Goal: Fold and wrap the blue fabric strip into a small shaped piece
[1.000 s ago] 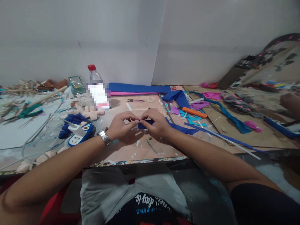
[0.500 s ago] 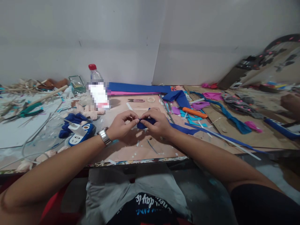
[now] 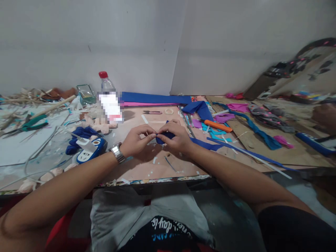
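Over the middle of the table, both hands meet at a small folded piece of dark blue fabric (image 3: pixel 162 139). My left hand (image 3: pixel 138 140) is closed in a pinch at the left edge of the piece, thumb against forefinger. Wrapped round the rest of it, my right hand (image 3: pixel 180 139) presses its thumb on the near side. A long blue fabric strip (image 3: pixel 207 144) runs out to the right from behind the right hand; whether it joins the held piece is hidden. Thread snips (image 3: pixel 152 112) and a tape ring (image 3: pixel 168 111) lie just beyond the hands.
To the left are a power strip (image 3: pixel 88 154) with a white plug, green-handled pliers (image 3: pixel 34 122) and a bottle (image 3: pixel 107 84). An orange cutter (image 3: pixel 218 126) lies among scraps on the right, near a thin white strip (image 3: pixel 252 157). Another person's hand (image 3: pixel 325 115) shows far right.
The held blue piece has shifted and turned very slightly between the fingers. Both hands stay almost in place, still gripping it.
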